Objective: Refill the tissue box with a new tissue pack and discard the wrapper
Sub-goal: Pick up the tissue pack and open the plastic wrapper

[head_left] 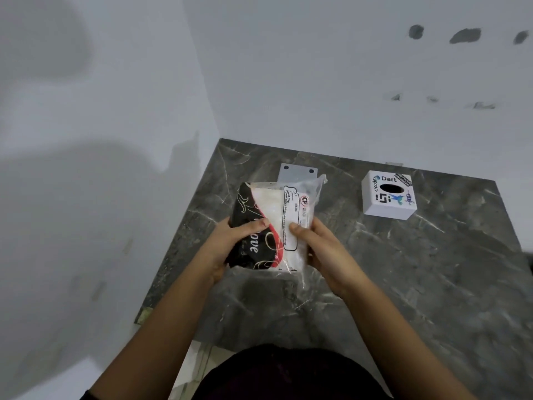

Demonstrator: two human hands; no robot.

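- Seen from above, a person stands at a dark marble counter [403, 284] set in a white-walled corner
- Both hands hold a new tissue pack [274, 226] just above the counter, left of centre; its wrapper [313, 189] is clear plastic with a black and red printed panel and a white label
- Left hand [230, 243] grips the pack's left side, thumb pressed across the printed panel
- Right hand [320, 249] grips the right side, thumb on the label, fingers curled under
- Tissue box [389, 194], a white cube with stickers and a dark oval opening on top, sits well apart at the far right
- A flat white plate [298, 173] with two holes lies just beyond the pack, perhaps the box's base
- Judged step: opening the wrapper; the tissues look to be inside it still
- Next move likely calls for tearing or pulling the plastic apart, then sliding the stack out without scattering sheets
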